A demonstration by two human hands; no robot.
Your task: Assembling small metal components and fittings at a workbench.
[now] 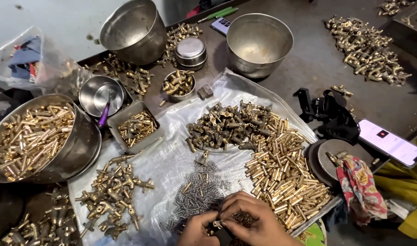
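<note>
At the desk's (308,64) near edge, my left hand (197,230) and right hand (251,221) pinch one small brass fitting (216,224) together, fingers closed on it. Springs (199,191), brass tubes (281,168) and valve bodies (224,125) lie heaped on plastic sheeting (167,155) within reach; three large steel bowls (258,43) hold sorted stock.

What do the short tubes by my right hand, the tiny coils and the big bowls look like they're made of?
Tubes: likely brass, by their bright yellow shine.
Coils: probably steel wire springs, being grey and thin.
Bowls: apparently stainless steel, with a dull silver sheen and soft reflections.
Both hands pinch a small brass-coloured piece.
</note>
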